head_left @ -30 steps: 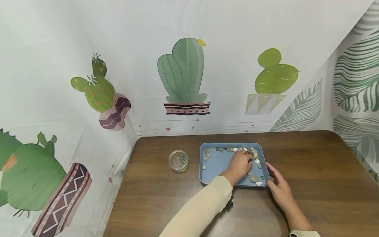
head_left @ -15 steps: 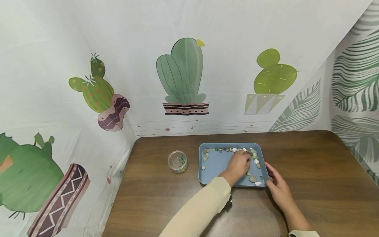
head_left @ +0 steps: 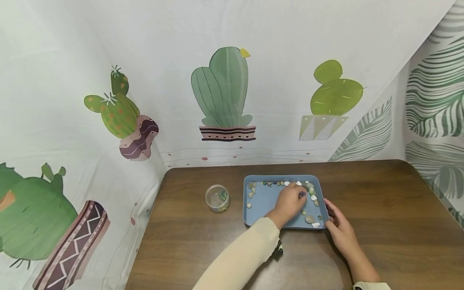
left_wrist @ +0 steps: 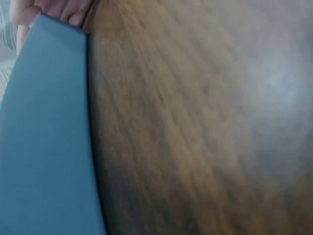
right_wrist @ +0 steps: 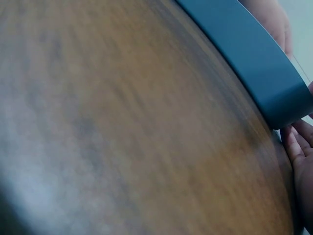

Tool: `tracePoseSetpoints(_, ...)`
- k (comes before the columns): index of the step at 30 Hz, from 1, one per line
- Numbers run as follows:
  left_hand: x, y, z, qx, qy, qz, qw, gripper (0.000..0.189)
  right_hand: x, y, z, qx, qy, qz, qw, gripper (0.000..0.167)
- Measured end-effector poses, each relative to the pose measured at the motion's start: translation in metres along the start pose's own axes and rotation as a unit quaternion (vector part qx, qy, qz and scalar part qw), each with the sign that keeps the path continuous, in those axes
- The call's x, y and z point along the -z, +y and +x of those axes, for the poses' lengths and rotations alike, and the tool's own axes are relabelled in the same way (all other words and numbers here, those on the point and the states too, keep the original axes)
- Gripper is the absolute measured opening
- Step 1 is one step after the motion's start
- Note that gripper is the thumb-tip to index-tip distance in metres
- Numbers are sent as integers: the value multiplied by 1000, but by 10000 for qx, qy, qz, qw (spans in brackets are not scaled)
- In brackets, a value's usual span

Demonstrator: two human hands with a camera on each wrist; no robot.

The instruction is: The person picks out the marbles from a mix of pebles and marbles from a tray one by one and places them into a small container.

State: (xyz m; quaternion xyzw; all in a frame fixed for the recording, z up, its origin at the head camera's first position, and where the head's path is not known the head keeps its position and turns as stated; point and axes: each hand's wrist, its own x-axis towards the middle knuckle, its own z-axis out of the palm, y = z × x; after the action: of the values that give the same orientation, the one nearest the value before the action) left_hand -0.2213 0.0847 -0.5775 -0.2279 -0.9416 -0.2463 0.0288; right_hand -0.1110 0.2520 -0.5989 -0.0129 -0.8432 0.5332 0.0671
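A blue rectangular tray [head_left: 266, 207] lies on the wooden table with small pebbles along its edges. My left hand [head_left: 289, 200] reaches over the near side into it and pinches a small dark blue pebble [head_left: 302, 194] between thumb and fingers, above the tray's right half. The left wrist view shows this hand only partly, past the tray's outer wall [left_wrist: 49, 127]. My right hand [head_left: 340, 229] holds the tray at its near right corner, thumb at the rim and fingers along the outside. In the right wrist view its fingers [right_wrist: 296, 147] reach beneath that corner.
A round clear plastic container [head_left: 218, 198] with several green pieces inside stands left of the tray. White pebbles [head_left: 316, 225] and a larger grey pebble [head_left: 309, 219] lie near the tray's front right corner. Behind the table hangs a cactus-print cloth [head_left: 279, 80].
My left hand has drawn slightly back and left from the pebbles at the tray's right side, and the dark blue pebble shows again at its fingertips. The right hand stays at the corner.
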Motion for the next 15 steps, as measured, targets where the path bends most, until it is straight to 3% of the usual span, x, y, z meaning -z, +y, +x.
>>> tracePoseSetpoints(8,6,0,-13,-158,622,-557,9964,9,0,0,0,-95,-7,-87,9999,67)
tracePoseSetpoints(15,22,-3,-27,-23,1016,-1190,9877,8,0,-1,0,-109,-12,-129,9999,68)
